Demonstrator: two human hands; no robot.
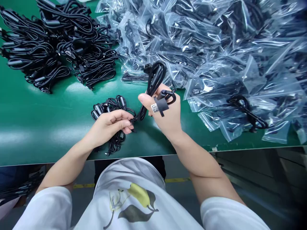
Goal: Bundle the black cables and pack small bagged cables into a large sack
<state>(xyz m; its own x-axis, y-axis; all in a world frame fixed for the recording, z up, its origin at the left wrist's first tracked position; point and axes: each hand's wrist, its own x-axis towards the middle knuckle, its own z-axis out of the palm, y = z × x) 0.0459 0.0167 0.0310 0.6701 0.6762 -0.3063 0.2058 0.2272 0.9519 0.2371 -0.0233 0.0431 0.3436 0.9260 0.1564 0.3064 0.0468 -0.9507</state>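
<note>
A coiled black cable is in my right hand, its fingers closed round the bundle. Across the back of the thumb lies the cable's flanged black connector, its metal port facing left. My left hand pinches a small black end of cable between thumb and fingertips, just below and left of the coil. Beneath and behind the left hand sits a small heap of black cables, partly hidden by that hand.
Bundled black cables are piled at the back left of the green table. Clear plastic bags with cables inside cover the back and right side. One loose coiled cable lies on the bags at right. The table's front edge runs close to my body.
</note>
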